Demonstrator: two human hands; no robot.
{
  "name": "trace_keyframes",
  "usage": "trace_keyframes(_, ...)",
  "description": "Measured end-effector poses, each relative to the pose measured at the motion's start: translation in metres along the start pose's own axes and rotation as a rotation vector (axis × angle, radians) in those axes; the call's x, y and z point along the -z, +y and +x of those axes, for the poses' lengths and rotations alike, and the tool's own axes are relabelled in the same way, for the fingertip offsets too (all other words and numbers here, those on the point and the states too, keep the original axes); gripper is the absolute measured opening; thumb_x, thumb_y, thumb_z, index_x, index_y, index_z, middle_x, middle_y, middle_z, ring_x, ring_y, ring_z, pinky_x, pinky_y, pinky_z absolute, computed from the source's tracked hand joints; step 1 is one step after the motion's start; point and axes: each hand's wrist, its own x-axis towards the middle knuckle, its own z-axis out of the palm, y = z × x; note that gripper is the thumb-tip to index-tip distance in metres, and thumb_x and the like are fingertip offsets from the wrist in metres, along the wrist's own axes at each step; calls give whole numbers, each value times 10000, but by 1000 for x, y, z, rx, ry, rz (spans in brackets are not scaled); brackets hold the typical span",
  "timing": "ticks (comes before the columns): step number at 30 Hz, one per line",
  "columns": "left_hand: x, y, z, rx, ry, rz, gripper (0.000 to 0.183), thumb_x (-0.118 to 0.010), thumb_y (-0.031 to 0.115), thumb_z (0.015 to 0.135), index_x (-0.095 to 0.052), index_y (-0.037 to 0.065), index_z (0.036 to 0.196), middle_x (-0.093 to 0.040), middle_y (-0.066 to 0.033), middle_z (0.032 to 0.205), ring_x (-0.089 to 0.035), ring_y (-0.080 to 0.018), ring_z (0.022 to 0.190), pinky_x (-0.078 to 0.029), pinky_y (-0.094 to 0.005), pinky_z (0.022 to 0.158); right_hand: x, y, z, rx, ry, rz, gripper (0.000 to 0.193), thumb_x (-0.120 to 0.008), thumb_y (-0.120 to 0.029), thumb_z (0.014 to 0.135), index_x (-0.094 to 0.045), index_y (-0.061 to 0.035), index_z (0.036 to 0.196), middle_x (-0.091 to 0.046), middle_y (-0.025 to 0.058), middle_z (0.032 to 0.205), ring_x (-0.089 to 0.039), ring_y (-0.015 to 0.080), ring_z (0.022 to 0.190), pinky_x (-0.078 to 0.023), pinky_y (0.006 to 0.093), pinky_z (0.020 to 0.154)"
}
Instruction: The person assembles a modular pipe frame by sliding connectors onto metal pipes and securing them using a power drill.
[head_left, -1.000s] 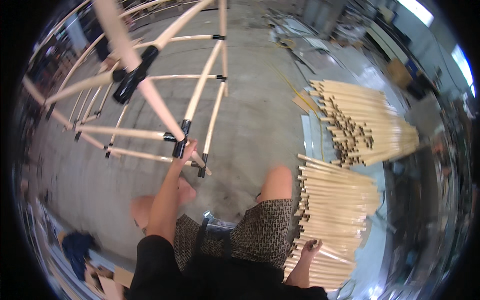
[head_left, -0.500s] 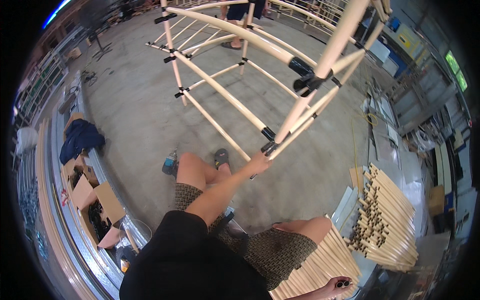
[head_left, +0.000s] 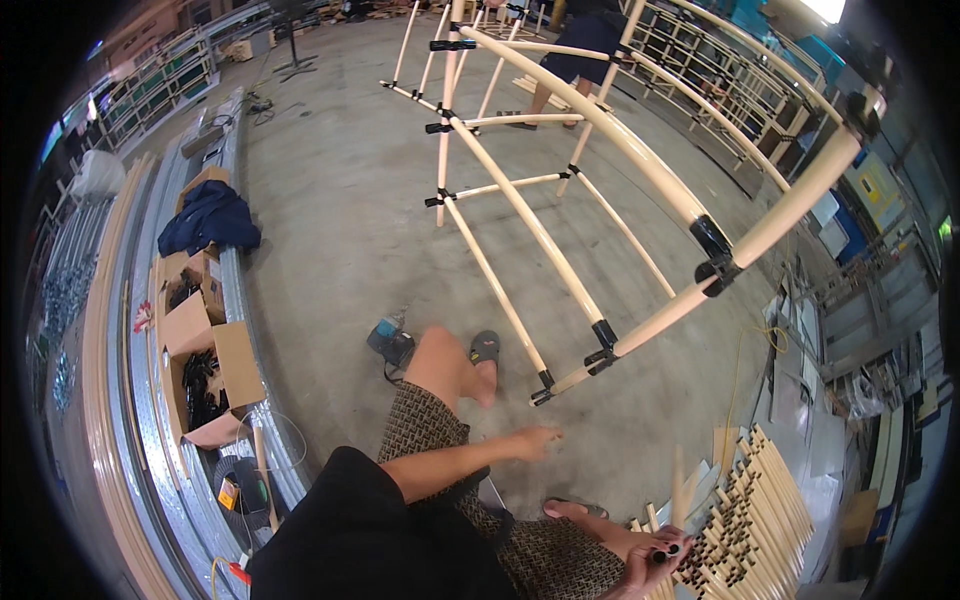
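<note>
I watch a grey concrete floor [head_left: 345, 215], and on it the big cream tube frame [head_left: 624, 136] with black joints [head_left: 603, 350] stands before the wearer, its nearest lower corner just beyond the knees. At lower right I have a stack of cream tubes [head_left: 775, 495], dark ends grouped together. Beside it, the right hand [head_left: 643, 563] is closed around what I take to be two tubes with black ends [head_left: 660, 556]; motion blur keeps me from being sure. Far left, an open carton [head_left: 243, 368] holds black parts [head_left: 203, 392]. A teal drill [head_left: 391, 340] rests by one knee. The left hand [head_left: 537, 442], fingers loosely extended, looks bare, near the frame's corner but apart from it.
</note>
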Motion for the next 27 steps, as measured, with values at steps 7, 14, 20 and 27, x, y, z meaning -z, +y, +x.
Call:
trace_keyframes(7, -34, -11, -1, 331, 12, -441, 503, -589, 434, 892, -587, 31, 1195, -673, -151, 1001, -687, -285, 825, -569, -434, 687, 12, 122, 9, -376, 360, 66, 263, -594, -300, 961, -496, -58, 923, -521, 14, 850, -588, 147, 779, -515, 270, 609)
trace_keyframes(14, -62, -46, -12, 566, 52, -697, 523, -425, 504, 956, -604, 16, 1016, -637, -123, 798, -650, -259, 602, -548, -423, 499, 57, 171, 22, -565, 498, 52, 238, -611, -253, 949, -517, -43, 1012, -578, 36, 930, -619, 145, 829, -508, 277, 620)
trace_keyframes(20, -5, -3, -52, 682, -25, -545, 588, -524, 502, 895, -621, -70, 992, -645, -169, 796, -655, -340, 597, -541, -491, 481, 46, 194, 6, -705, 433, -188, 179, -559, -74, 921, -553, -20, 1092, -571, 59, 890, -582, 186, 784, -523, 341, 667)
trace_keyframes(27, 57, 24, -82, 479, -91, -60, 503, -680, 439, 785, -691, -46, 917, -679, -178, 795, -688, -334, 736, -539, -450, 614, 76, 195, 4, -885, 554, -565, 249, -578, -260, 974, -566, -29, 1065, -606, 68, 831, -557, 177, 653, -494, 291, 566)
